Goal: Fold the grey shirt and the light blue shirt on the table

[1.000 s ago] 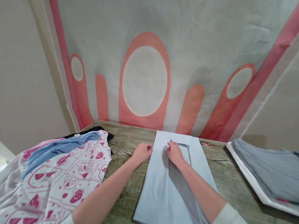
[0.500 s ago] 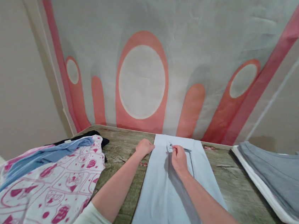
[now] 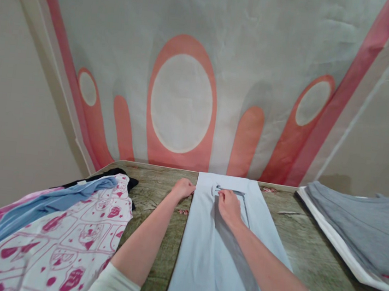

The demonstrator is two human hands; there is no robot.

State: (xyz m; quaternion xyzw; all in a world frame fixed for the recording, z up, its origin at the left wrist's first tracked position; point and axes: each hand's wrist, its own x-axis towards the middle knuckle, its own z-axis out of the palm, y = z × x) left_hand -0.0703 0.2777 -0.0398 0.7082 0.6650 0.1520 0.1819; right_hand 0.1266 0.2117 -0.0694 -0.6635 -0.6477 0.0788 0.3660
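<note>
A light blue garment (image 3: 196,257), folded into a long strip, lies lengthwise on the wooden-look table. At its far left edge is my left hand (image 3: 183,188), its fingers closed on the cloth's edge. My right hand (image 3: 229,207) rests over the upper middle of the strip, thumb and fingertips pinched on the cloth. Just beyond those fingertips a small dark spot and a raised, pocket-like edge (image 3: 233,191) show in the fabric. Which layer the right fingers hold is hard to make out.
To the left lies a loose pile of clothes: a white garment with magenta print (image 3: 91,234), a blue one (image 3: 49,204) and a black one (image 3: 131,183). Folded grey clothing (image 3: 359,232) sits over white on the right. A printed backdrop (image 3: 181,102) rises behind the table (image 3: 157,234).
The view has shifted slightly. My right hand has drawn a little nearer along the cloth, uncovering more of the raised edge. My left hand stays at the garment's left edge.
</note>
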